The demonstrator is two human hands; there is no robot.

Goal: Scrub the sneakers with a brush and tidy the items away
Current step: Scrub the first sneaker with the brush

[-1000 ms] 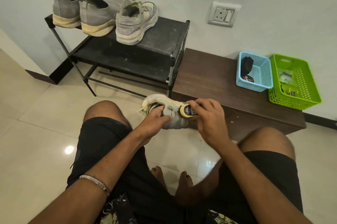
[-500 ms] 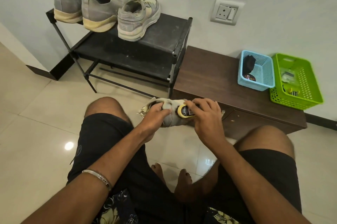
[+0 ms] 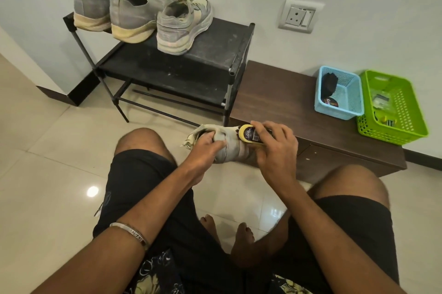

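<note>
A pale grey sneaker (image 3: 230, 148) hangs in the air between my knees. My left hand (image 3: 205, 150) grips it at the collar, with fingers inside the opening. My right hand (image 3: 275, 148) holds a yellow-backed brush (image 3: 248, 134) with a dark label, its bristles pressed onto the sneaker's upper. Three more grey sneakers stand on the black shoe rack (image 3: 215, 59): a laced one (image 3: 183, 24) at the right and two sock-style ones (image 3: 131, 14) at the left.
A low brown wooden bench (image 3: 282, 100) stands right of the rack. On it are a blue basket (image 3: 342, 91) with a dark cloth and a tin, and a green basket (image 3: 392, 107) with small items. Glossy floor tiles lie below; a wall socket (image 3: 300, 16) is above.
The brush has slid a little along the sneaker's upper under my right hand. My left hand keeps its grip on the collar. The view has shifted slightly.
</note>
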